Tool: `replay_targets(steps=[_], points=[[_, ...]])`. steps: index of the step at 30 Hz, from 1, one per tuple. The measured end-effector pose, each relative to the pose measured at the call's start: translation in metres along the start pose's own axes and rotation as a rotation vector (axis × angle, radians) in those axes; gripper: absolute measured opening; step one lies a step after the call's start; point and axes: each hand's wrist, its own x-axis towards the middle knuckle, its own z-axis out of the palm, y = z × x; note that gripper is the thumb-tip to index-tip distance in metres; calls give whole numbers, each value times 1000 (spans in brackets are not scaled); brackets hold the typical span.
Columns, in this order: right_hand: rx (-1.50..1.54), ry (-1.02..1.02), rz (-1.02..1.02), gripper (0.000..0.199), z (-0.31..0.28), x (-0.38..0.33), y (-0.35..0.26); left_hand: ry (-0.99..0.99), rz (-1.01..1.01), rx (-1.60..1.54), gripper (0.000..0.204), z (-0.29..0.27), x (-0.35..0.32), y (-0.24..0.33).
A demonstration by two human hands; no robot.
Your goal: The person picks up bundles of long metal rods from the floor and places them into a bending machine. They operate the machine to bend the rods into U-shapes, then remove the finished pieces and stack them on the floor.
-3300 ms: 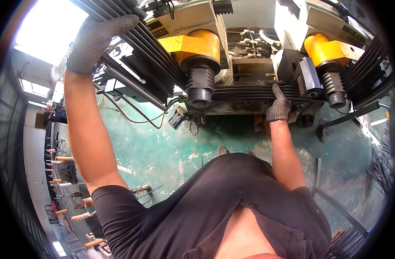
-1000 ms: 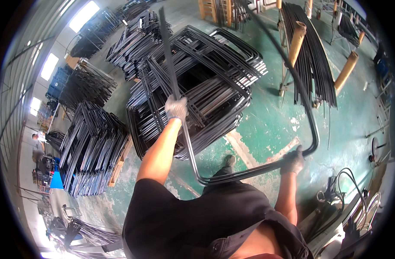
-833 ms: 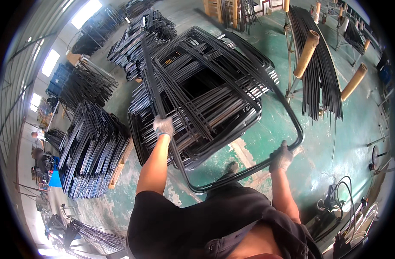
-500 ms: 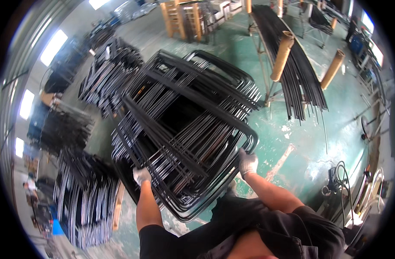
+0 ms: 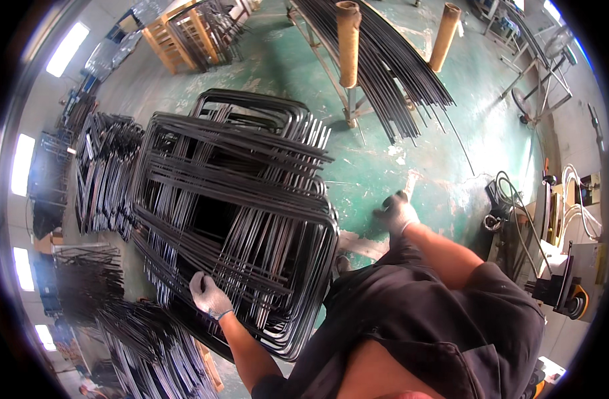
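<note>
Frames (image 5: 254, 189) heaped on the left, right grip (image 5: 396, 214) out over the floor (image 5: 367, 179)

On the head view now, and that big pile of black, round-cornered frames dominates the left of centre, bars crossing at all sorts of angles! Here's the left grip (image 5: 210, 296), gloved in pale grey, right at the near-left part of the pile, fingers curled over the bars. Clamped on one, or merely resting? I cannot tell from up here. Across to the right, the other gloved grip is well apart from the frames, fingers loosely bent and apart, nothing between them, scuffed green below. Look far: long dark rods (image 5: 394, 73) lie across a rack (image 5: 350, 113), with two brown tubes (image 5: 348, 43) standing up beside them. Far left, there's a wooden pallet (image 5: 166, 43); on the left, a second stack (image 5: 105, 173) of dark bars, and a shinier bundle (image 5: 161, 359) nearer. Down at the near side, a dark shirt (image 5: 444, 326).
</note>
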Motion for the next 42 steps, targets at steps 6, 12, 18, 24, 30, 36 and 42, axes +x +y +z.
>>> replay_targets(steps=[6,12,18,24,30,36,42], points=[[118,49,395,63,-48,187,169,-278,81,-182,16,155,-30,205],[19,131,402,67,-87,391,295,-623,73,-274,14,337,-123,356],[-68,81,464,75,-116,549,340,-1141,517,-69,24,469,-174,468],[-371,105,586,51,-76,634,345,-1017,263,86,17,517,-189,481],[-62,49,419,19,-66,630,351,-1056,177,129,16,569,-191,515],[111,-271,560,43,-114,658,354,-1112,297,72,16,601,-186,546],[32,-339,400,38,-111,676,380,-1123,273,63,17,606,-186,551]])
